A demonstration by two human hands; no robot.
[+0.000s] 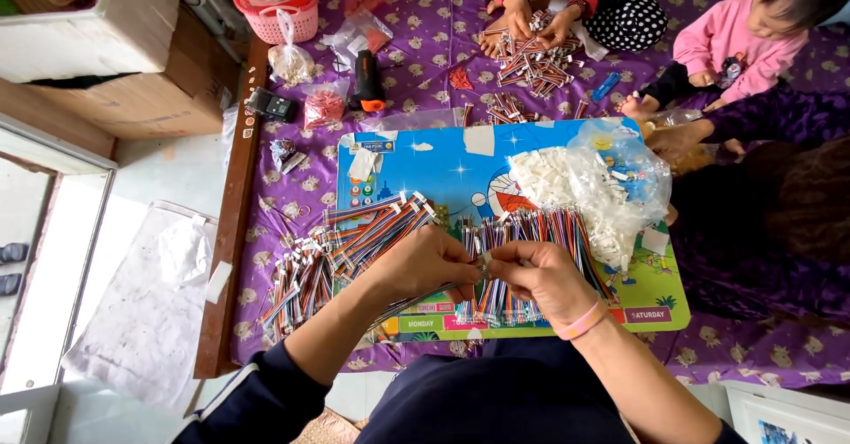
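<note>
Floor setting: purple patterned mat [443,46], with a low blue cartoon-printed desk [443,165] at centre as landmark. On the desk's right part, a clear bag of small white connectors [611,187]; on its near edge, a row of multicoloured wire bundles [531,231]; spilling off its left edge, a heap of further wire bundles [328,258]. Over the desk's near edge, left hand [421,262] and right hand [544,280], each grip pinched shut on one small connector piece [483,265] with its wires, fingertips meeting. Best done, by judgement, with the ends squarely aligned. Beyond the desk, other people's hands sort similar wires.
</note>
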